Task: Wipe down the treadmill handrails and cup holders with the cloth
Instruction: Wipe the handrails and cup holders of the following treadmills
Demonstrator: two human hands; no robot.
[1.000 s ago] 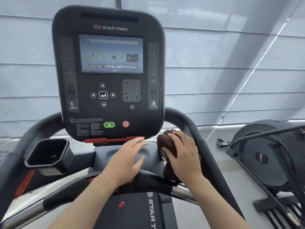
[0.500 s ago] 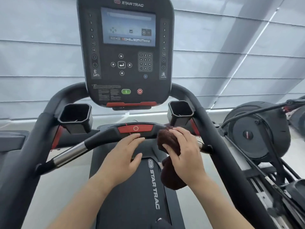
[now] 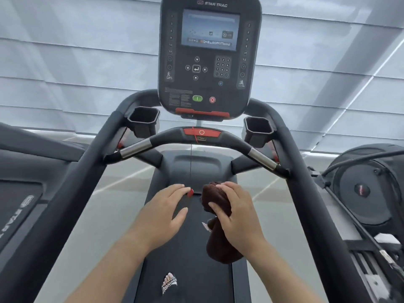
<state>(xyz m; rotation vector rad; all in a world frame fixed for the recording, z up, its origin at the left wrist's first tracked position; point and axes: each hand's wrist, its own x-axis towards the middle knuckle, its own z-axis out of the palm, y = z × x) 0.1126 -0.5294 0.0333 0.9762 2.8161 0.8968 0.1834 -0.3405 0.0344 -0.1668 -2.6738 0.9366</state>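
My right hand (image 3: 237, 217) grips a bunched dark brown cloth (image 3: 219, 237) over the belt, well short of the front crossbar (image 3: 231, 142). My left hand (image 3: 166, 213) floats beside it, fingers relaxed, holding nothing. Two black cup holders stand either side of the console: the left cup holder (image 3: 143, 121) and the right cup holder (image 3: 258, 130). The left handrail (image 3: 72, 191) and right handrail (image 3: 310, 193) run back toward me on both sides. Neither hand touches a rail or a holder.
The console (image 3: 208, 55) with its lit screen rises ahead. A red safety clip (image 3: 190, 192) hangs on a cord from the crossbar's stop button. Another machine (image 3: 369, 189) stands close on the right, and a second treadmill (image 3: 19, 204) on the left. Blinds cover the window behind.
The view has pulled back and tilted down from the console. Both hands have come away from the crossbar area and now hang over the belt, the cloth still in my right hand.
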